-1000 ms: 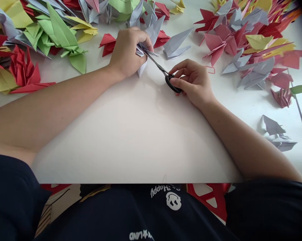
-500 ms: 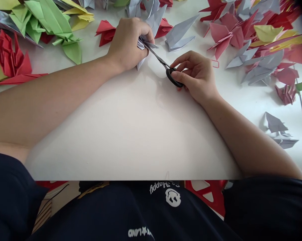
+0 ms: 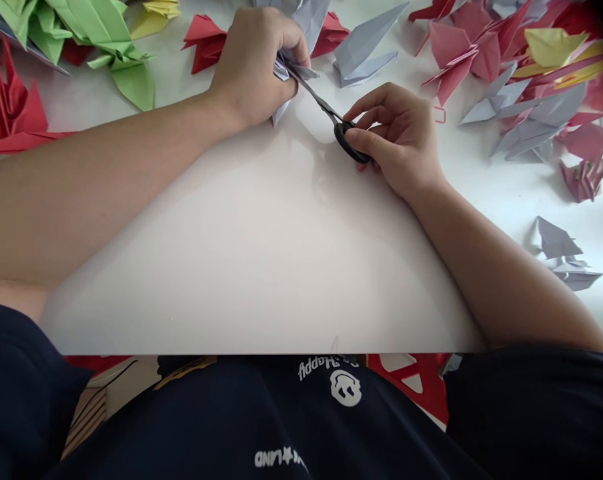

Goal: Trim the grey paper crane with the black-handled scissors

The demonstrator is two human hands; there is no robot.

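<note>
My left hand point(image 3: 254, 67) is closed round a grey folded paper figure point(image 3: 283, 110), whose tip pokes out below the fingers. My right hand point(image 3: 399, 140) grips the black handles of small scissors point(image 3: 351, 143). The thin blades point(image 3: 311, 93) reach up and left into the grey paper at my left fingers. Both hands rest on the white table point(image 3: 261, 253).
Folded paper figures lie in piles around the hands: green point(image 3: 116, 40) and red point(image 3: 11, 113) ones at the left, grey point(image 3: 366, 50) behind, pink, grey and yellow point(image 3: 521, 80) at the right. Two grey figures point(image 3: 564, 257) sit near my right forearm. The table's near edge point(image 3: 261, 350) is at my chest.
Both hands with the scissors and the grey paper have drifted slightly up in the picture as the view tilted down. Their grips look unchanged.
</note>
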